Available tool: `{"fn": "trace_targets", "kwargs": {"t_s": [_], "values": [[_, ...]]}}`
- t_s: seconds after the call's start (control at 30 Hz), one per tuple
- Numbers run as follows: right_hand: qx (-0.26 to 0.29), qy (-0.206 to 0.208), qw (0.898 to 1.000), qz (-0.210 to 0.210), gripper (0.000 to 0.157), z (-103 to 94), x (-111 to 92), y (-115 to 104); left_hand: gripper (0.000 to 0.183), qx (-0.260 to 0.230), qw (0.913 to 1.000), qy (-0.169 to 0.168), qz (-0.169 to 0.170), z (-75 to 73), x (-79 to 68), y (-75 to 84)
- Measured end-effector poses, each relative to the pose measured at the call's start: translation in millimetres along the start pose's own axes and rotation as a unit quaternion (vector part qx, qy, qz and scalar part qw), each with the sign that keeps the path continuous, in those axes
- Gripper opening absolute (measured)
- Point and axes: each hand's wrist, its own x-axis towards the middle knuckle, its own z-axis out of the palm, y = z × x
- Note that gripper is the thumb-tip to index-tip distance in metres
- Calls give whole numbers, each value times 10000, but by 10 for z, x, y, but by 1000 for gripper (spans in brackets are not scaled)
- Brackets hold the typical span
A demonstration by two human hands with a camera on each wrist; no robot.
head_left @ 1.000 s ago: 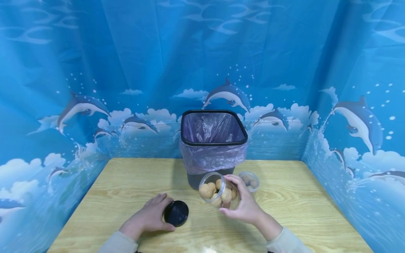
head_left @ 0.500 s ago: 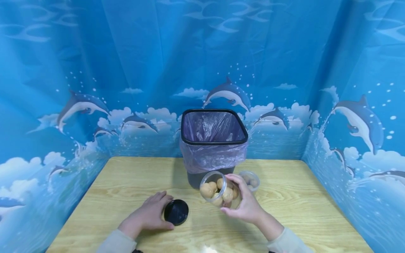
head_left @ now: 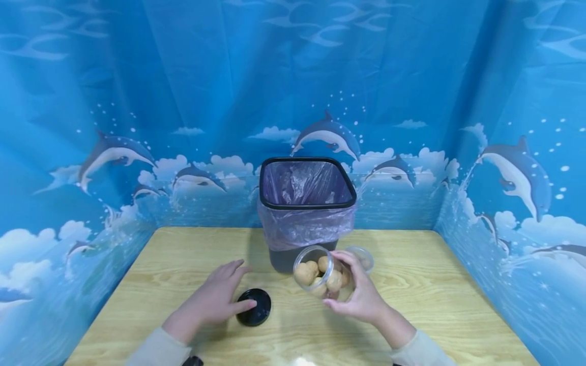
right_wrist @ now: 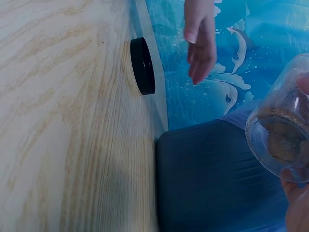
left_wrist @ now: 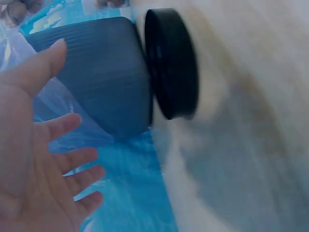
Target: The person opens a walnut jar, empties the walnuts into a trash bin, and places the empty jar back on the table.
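My right hand (head_left: 359, 295) grips a clear plastic jar (right_wrist: 277, 130), tilted with its open mouth toward the left. Several round, tan, walnut-like balls (head_left: 305, 273) lie inside it. My left hand (head_left: 215, 297) has its fingers spread and holds nothing; its thumb overlaps a round black lid (head_left: 257, 316) in the head view. In the left wrist view the palm and separated fingers show apart from that lid (left_wrist: 171, 63). The lid lies on the table with its hollow side up, as the right wrist view shows.
Behind the jar stands a dark bin (head_left: 284, 259) with a black rim and a purple liner bag (head_left: 304, 229). A second clear round container (head_left: 363, 256) sits behind my right hand, partly hidden. Wood-grain table (head_left: 426, 284); blue dolphin curtain (head_left: 210, 101) around it.
My left hand has come away from the lid's edge and its fingers have spread. The lid stays where it was. My right hand and the jar have shifted slightly to the right.
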Motion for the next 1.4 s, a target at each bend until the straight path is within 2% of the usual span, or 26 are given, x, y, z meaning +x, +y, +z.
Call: {"fn": "trace_targets", "kwargs": {"t_s": [0.1,0.3,0.7,1.07,1.23,1.4], "values": [[-13,27,10000,-37,102,-3,-27,84,79,185,9995,233,113,-87,31,39],[-46,24,10000,-17,101,-31,-34,87,81,474,9959,717,271,-288,126,134],[-21,136,9996,-241,101,-86,-42,95,77,995,9831,1422,575,-616,459,372],[235,218,9981,-524,99,-62,21,92,73,907,9737,2030,489,-763,573,448],[314,241,9985,-376,99,-66,38,68,71,864,9675,2295,623,-842,679,450],[469,246,9980,-345,99,-69,53,76,69,906,9649,2369,683,-927,804,465]]}}
